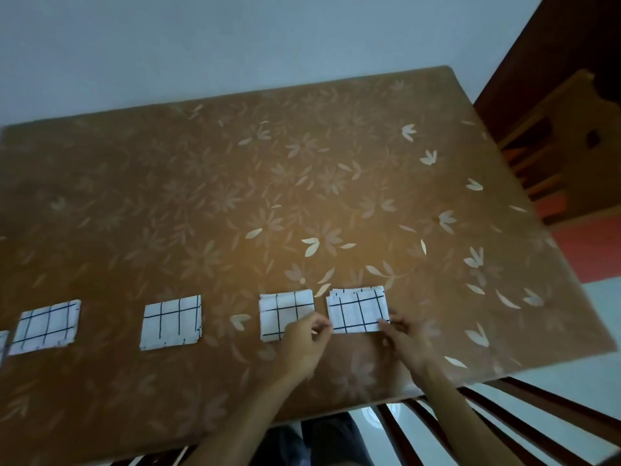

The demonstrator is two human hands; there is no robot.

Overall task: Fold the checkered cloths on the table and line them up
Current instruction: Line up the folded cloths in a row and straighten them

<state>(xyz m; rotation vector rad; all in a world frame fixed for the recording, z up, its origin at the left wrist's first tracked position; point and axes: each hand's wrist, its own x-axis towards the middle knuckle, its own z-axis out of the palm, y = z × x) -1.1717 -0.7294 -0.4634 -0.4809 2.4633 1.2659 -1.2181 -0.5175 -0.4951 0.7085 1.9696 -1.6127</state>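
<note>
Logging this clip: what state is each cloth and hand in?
Cut-off cloth: mostly out of frame.
Leftmost whole cloth: folded, flat, untouched.
Second cloth: folded, flat, untouched.
Third cloth: folded, near corner covered.
Rightmost cloth: folded, edges uneven, held.
Left hand: pinches its near-left corner.
Right hand: pinches its near-right corner.

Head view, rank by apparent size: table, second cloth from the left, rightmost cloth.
1. table, by far the largest.
2. second cloth from the left and rightmost cloth: nearly alike, the rightmost perhaps slightly smaller; too close to rank.
</note>
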